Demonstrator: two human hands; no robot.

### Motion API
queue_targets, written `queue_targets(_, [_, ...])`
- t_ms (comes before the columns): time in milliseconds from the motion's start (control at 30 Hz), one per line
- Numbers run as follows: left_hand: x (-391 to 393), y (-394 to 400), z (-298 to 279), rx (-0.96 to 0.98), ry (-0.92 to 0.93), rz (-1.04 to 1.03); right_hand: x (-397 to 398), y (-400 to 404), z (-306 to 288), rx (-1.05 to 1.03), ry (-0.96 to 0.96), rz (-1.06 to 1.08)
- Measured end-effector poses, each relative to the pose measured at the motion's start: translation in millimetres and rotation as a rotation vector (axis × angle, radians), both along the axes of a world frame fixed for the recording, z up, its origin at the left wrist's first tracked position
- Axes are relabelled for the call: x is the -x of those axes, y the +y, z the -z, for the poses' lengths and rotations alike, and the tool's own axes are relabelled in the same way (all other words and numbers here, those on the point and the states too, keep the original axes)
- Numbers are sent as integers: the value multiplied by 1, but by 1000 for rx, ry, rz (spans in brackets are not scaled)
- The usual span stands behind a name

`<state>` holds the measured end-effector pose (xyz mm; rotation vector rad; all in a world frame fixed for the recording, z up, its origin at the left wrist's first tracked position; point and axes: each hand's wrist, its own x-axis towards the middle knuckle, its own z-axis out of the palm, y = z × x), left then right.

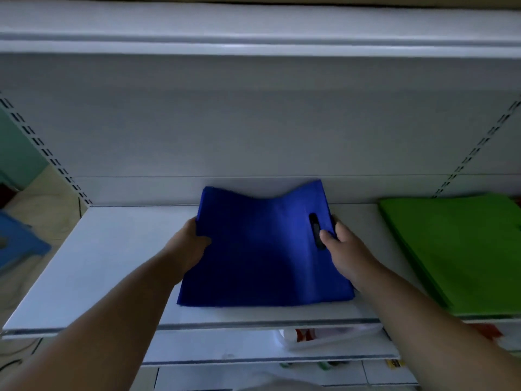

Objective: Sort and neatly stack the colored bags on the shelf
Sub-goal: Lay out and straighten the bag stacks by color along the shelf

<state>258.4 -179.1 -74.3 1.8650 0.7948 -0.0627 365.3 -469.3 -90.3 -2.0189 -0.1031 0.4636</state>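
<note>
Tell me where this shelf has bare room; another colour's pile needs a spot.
The widest bare patch lies between the shelf's left edge and the blue bags, beside the left hand. A narrower strip separates the blue bags from the green stack, but the right hand crowds it.

A stack of blue bags point(262, 249) lies flat on the white shelf point(112, 249), near its middle. The fabric is deep blue, with a dark slot handle cut near the right edge. Its far edge curls up against the back panel. To the right, well apart, a stack of green bags point(456, 249) lies flat on the same shelf.
</note>
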Motion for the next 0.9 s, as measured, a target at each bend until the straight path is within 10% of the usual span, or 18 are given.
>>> queue_targets(333, [49,-4,14,495,-282,-294,33,-41,5,27,-102,-84])
queue_targets(600, [86,-9,31,-252,-86,244,59,-57,20,321,-300,-261])
queue_targets(900, [90,2,28,-475,-74,442,70,-49,16,331,-294,-165])
